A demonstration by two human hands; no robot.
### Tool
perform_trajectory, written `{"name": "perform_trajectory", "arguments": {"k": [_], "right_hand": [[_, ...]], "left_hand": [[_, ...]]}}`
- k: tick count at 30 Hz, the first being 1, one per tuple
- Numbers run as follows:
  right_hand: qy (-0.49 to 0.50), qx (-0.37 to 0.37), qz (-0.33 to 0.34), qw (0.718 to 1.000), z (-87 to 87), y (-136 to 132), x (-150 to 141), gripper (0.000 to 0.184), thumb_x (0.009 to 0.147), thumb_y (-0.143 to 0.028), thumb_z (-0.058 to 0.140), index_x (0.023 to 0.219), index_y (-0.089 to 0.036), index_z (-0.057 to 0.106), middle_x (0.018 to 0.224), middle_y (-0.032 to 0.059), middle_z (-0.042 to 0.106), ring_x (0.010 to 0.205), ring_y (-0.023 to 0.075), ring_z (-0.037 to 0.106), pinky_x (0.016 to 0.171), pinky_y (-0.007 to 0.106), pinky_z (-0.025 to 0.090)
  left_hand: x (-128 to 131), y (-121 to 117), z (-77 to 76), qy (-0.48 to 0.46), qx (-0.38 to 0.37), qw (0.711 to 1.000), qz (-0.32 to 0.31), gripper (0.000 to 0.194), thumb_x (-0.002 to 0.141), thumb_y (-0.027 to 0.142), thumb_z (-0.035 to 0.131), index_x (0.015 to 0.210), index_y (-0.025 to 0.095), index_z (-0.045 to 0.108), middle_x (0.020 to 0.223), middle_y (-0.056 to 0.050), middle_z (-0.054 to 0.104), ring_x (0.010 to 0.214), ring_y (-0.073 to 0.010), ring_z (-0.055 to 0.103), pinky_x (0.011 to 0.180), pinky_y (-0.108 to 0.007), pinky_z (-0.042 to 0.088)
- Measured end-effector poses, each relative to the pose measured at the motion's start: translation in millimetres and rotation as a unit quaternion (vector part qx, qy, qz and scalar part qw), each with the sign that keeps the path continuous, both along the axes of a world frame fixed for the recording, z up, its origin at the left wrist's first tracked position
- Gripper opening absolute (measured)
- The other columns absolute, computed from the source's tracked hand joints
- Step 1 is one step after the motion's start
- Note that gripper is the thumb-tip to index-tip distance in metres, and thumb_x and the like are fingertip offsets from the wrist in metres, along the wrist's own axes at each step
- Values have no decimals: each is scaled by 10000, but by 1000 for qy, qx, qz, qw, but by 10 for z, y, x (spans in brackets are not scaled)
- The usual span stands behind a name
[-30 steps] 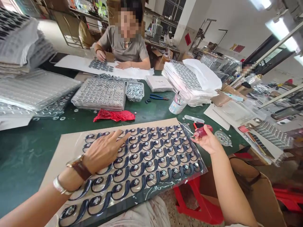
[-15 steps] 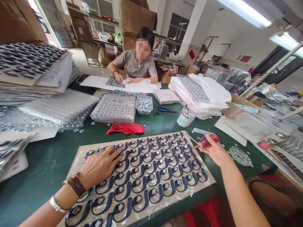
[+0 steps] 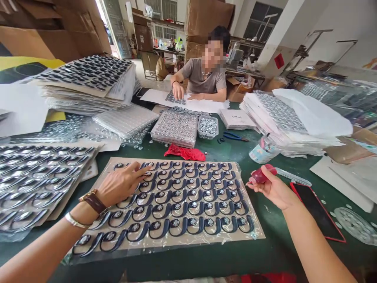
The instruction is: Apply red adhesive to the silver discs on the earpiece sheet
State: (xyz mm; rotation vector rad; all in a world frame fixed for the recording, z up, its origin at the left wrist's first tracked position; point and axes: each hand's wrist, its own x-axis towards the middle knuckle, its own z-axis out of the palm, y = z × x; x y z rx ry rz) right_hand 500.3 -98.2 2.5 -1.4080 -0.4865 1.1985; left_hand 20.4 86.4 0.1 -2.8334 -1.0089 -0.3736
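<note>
In front of me lies a film-covered cardboard sheet (image 3: 257,231) with rows of dark curved pieces (image 3: 193,222), each with a round, shiny, gem-like centre. My left hand (image 3: 120,185) rests on the sheet's upper left part, fingers extended over the pieces and nothing seen in its grip. Beyond the sheet's right edge, my right hand (image 3: 275,188) is closed around a small red squeeze bottle (image 3: 263,173), held above the green table. The bottle's tip is partly hidden by the fingers.
Another sheet of dark pieces (image 3: 35,184) lies at left. Behind are stacked sheets (image 3: 88,94), stacked trays (image 3: 175,129), a tub of small parts (image 3: 208,127), red cloth (image 3: 184,152), blue-handled pliers (image 3: 234,136) and a jar (image 3: 262,151). A red-edged black device (image 3: 316,210) lies at right. A co-worker (image 3: 203,78) sits opposite.
The view has swung left, bringing the left-hand sheet and more of the stacks into sight. My left hand stays on the sheet; my right hand still holds the bottle beside it.
</note>
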Motion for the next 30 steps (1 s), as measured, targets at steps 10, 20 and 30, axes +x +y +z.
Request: {"name": "perform_trajectory", "arguments": {"k": [10, 20, 30], "right_hand": [[-250, 128, 85, 956, -31, 1518, -1130, 466, 668, -611, 759, 754, -162, 668, 688, 56, 733, 493, 156, 650, 542, 288, 564], [-84, 132, 187, 970, 79, 583, -1972, 323, 913, -482, 558, 810, -193, 659, 596, 11, 679, 446, 112, 615, 335, 183, 382], [-109, 193, 216, 951, -174, 248, -2226, 121, 835, -300, 686, 849, -202, 617, 595, 6, 669, 509, 149, 648, 518, 268, 555]], "left_hand": [[-149, -954, 444, -90, 66, 993, 47, 483, 935, 193, 471, 1409, 277, 433, 836, -35, 506, 732, -168, 494, 733, -367, 440], [182, -1842, 41, -182, -52, 976, -106, 279, 927, 205, 588, 1185, 110, 633, 1103, -92, 684, 1102, -215, 623, 1042, -389, 437], [305, -1793, 45, -212, -67, 965, -141, 229, 953, 212, 548, 1067, 56, 671, 974, -84, 740, 997, -187, 685, 949, -340, 524]]}}
